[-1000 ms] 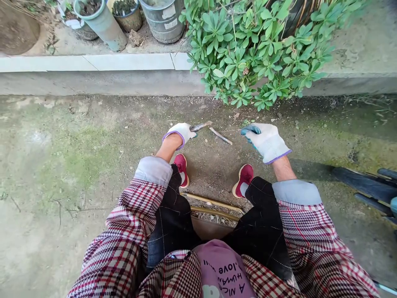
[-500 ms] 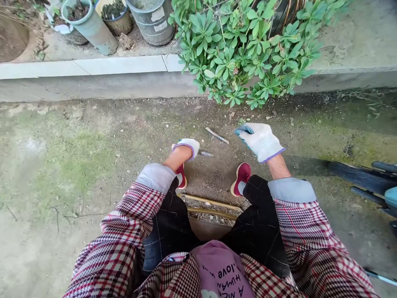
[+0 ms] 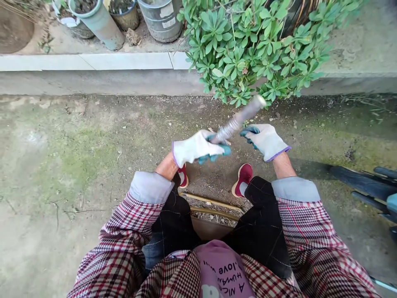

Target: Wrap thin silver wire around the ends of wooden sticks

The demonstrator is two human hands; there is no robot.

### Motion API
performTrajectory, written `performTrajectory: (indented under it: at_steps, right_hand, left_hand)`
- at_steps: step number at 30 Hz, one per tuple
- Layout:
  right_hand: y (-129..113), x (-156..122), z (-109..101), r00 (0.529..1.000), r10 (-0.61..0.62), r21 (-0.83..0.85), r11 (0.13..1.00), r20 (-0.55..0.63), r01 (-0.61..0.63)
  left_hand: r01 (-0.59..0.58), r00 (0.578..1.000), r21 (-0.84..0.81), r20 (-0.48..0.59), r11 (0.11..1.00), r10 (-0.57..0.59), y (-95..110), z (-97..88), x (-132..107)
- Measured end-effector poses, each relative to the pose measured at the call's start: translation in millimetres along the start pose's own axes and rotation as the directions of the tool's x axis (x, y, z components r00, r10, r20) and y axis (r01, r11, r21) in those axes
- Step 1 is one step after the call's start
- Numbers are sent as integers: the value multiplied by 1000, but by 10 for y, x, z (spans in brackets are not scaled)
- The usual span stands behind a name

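Observation:
My left hand (image 3: 201,147), in a white glove with a blue-green coated palm, is closed around one end of a short stick (image 3: 240,118). The stick slants up to the right, blurred, with a pale cut end and shiny wrapping, wire or tape, around its middle. My right hand (image 3: 263,138), gloved the same way, hovers just right of the stick, apart from it. Its fingers are curled together, and whatever they may hold is hidden. Behind the left hand and the held stick, a second stick (image 3: 228,142) on the ground is mostly covered.
A leafy bush (image 3: 238,62) overhangs the tiled ledge (image 3: 130,62) ahead. Several plant pots, including a grey bucket (image 3: 161,22), stand on the ledge. Below me are red shoes (image 3: 243,178) and a gold-coloured metal bar (image 3: 214,201). A black wheel (image 3: 359,178) is at the right.
My left hand has swung forward and right, raising the stick from low by the shoe to a slant in front of the bush. My right hand stays almost in place.

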State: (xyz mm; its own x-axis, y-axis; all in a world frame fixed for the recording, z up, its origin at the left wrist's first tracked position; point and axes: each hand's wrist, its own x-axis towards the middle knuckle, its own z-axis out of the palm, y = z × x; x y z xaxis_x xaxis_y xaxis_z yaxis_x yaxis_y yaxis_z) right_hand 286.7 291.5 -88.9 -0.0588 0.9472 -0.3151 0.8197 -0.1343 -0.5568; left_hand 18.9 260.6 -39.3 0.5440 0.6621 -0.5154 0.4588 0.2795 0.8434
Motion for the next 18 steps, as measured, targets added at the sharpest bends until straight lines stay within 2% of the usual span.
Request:
performTrajectory:
  at_steps: [3,5,8,12,13,15,18]
  right_hand:
    - [-21,-19,16,1000,11,104,995,16,-12]
    - [-22,-22,19,1000,-4,124,992,10,3]
    - [-13,-15,41,998,-61,106,993,-2,61]
    - [-16,-12,107,993,-107,4,994,46,107]
    - [-24,-15,122,991,-116,-24,993,67,118]
    - [-43,-27,138,986,-133,-68,988,101,140]
    - [-59,-43,132,982,-146,-118,980,122,161]
  left_hand:
    - [41,977,-173,-199,984,-76,137,-122,79]
    - [72,940,-196,-315,978,-132,82,-194,194]
    - [153,862,-119,-470,981,-191,-159,-338,454]
    - [323,780,3,-567,946,-264,-531,-565,760]
    - [385,773,66,-568,921,-283,-607,-612,801]
    - [496,798,304,-529,813,-289,-726,-673,840]
    - [507,859,637,-433,581,-275,-811,-635,841]
